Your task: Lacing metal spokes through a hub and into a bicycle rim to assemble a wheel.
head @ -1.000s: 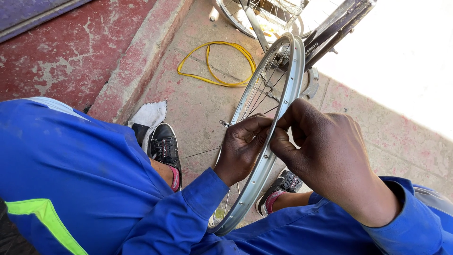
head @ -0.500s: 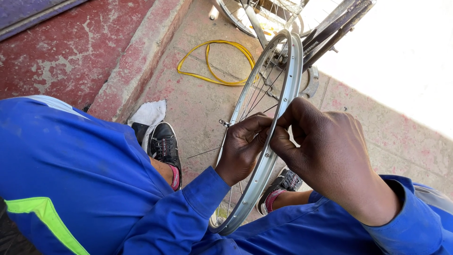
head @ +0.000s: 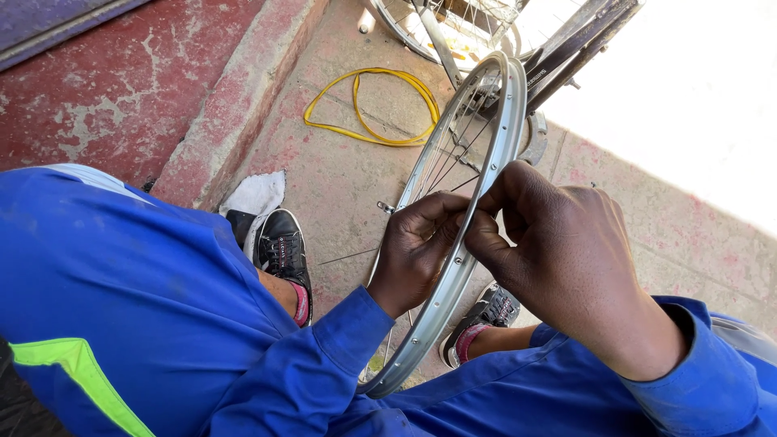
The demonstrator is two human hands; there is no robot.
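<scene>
- Left hand (head: 417, 247) grips the silver wheel rim (head: 473, 202), which stands upright between the knees on the concrete floor (head: 340, 182).
- Right hand (head: 566, 251) pinches the rim's edge just beside it, fingertips touching.
- Yellow rim strip (head: 372, 105) lies beyond; white rag (head: 255, 194) by the black shoe (head: 283, 247).
- Hands have barely moved since half a second ago.

yellow band (head: 374, 107): a thin loop lying flat on the concrete, up and left of the hands
white cloth (head: 255, 194): crumpled by the kerb, left of the hands
black shoes (head: 283, 243): one left of the hands, the other (head: 486, 311) just below them
kerb (head: 243, 97): worn red paint, running up the far left
second wheel (head: 441, 24): spoked, at the top edge, above the hands
</scene>
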